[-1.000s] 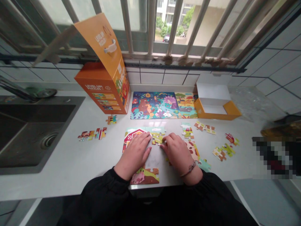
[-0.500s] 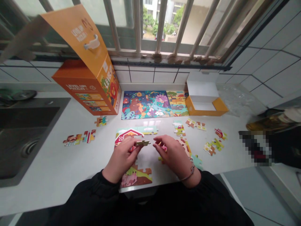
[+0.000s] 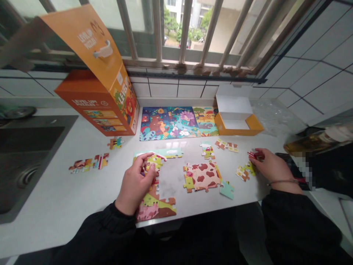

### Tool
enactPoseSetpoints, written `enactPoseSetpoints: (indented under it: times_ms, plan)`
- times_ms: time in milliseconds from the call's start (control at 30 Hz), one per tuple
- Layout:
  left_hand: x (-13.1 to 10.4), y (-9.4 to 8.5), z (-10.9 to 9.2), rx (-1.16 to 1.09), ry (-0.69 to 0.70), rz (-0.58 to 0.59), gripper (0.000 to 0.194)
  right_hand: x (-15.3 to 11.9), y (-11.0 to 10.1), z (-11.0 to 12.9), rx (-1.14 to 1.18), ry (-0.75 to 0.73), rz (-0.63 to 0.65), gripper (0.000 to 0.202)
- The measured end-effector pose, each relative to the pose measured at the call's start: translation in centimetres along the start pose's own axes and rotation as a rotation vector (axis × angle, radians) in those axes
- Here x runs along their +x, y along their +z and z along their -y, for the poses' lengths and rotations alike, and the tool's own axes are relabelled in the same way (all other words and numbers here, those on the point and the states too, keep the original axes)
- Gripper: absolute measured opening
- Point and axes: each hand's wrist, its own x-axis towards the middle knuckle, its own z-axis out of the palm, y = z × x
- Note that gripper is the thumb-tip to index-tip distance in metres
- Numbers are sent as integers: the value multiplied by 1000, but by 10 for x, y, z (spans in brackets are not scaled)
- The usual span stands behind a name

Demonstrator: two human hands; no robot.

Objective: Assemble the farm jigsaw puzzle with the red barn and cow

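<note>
Centre of frame: left hand [image 3: 135, 184] with fingers pinching a green puzzle piece [image 3: 153, 161] over the partly built puzzle [image 3: 156, 206] on the bench [image 3: 63, 195]. Right of frame: right hand [image 3: 271, 167], fingers closed on a red piece [image 3: 253, 154].

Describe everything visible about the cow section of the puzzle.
The cow section is a joined cluster of cardboard-looking jigsaw pieces lying flat on the white counter. It shows a pale pink hide with brown patches, with yellow-green bits at its left edge. Its outline is knobbed and unfinished. It sits between the two hands; neither touches it. A loose teal piece lies by its lower right corner.
</note>
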Motion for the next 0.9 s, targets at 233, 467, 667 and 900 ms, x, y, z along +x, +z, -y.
enactPoseSetpoints:
  times_ms: [233, 467, 667, 900]
  plan:
    - [1, 1, 7, 8, -24, -33, 49, 1, -4, -8, 118, -29, 8, 48]
    - [1, 2, 6, 5, -43, -49, 46, -20, -15, 26, 213, -136, -109, 36]
    - [2, -6, 4, 92, -125, -193, 43, -83, -3, 170, 482, -637, 7, 31]
    - [1, -43, 6, 302, -196, -138, 41, -127, 15, 305, 579, -890, 109, 27]
